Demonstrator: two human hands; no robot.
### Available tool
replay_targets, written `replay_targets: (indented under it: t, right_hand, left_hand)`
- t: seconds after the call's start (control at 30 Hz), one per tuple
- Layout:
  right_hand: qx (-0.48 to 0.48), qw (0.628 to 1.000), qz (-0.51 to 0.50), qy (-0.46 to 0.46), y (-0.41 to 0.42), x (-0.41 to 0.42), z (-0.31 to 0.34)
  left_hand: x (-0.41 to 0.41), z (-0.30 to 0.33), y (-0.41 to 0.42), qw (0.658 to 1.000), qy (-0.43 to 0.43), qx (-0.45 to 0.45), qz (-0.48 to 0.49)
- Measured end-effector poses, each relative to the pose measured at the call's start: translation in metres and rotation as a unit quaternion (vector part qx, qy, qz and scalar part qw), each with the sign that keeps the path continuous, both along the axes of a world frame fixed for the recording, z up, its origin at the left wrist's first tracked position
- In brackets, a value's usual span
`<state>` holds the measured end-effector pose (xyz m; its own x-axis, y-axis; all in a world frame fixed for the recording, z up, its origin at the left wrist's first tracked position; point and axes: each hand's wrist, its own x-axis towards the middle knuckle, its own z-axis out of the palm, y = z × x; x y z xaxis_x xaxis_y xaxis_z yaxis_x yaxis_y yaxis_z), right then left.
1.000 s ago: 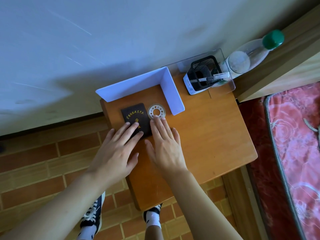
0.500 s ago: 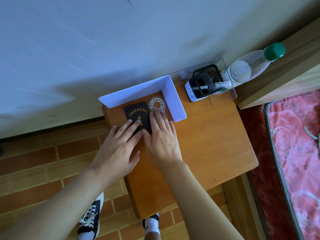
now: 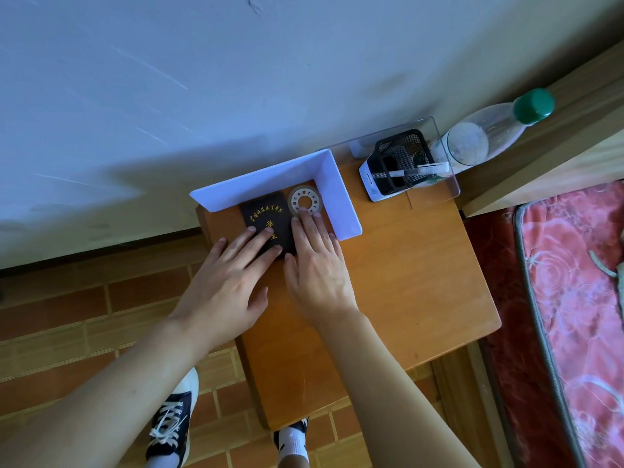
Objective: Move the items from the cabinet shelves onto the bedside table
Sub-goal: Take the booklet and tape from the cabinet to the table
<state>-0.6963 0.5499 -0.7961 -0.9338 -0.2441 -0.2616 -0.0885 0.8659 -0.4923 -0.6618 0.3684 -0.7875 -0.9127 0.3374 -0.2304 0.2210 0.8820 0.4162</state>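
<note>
— Where are your hands?

— Both lie flat, fingers straight, on the wooden bedside table (image 3: 422,265). My left hand (image 3: 229,282) presses a dark booklet (image 3: 265,214) with gold lettering; my right hand (image 3: 317,265) touches a round patterned disc (image 3: 305,202). Neither grips.

— How far along?

— Both items sit at the far left, inside a white L-shaped divider (image 3: 334,184). I see no cabinet, so what remains I cannot tell.

Dark booklet (image 3: 266,223) — gold Chinese characters on its cover, too small to read; no other text legible.
</note>
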Motion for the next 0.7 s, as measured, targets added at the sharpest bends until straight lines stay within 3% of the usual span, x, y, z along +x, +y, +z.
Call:
replay_targets:
  t: [0.7]
  right_hand:
    - [0.011, 1.0, 0.016, 0.008, 0.0, -0.001, 0.0036]
  left_hand:
    - [-0.0011, 0.0029, 0.0009, 1.0, 0.0, 0.011, 0.018]
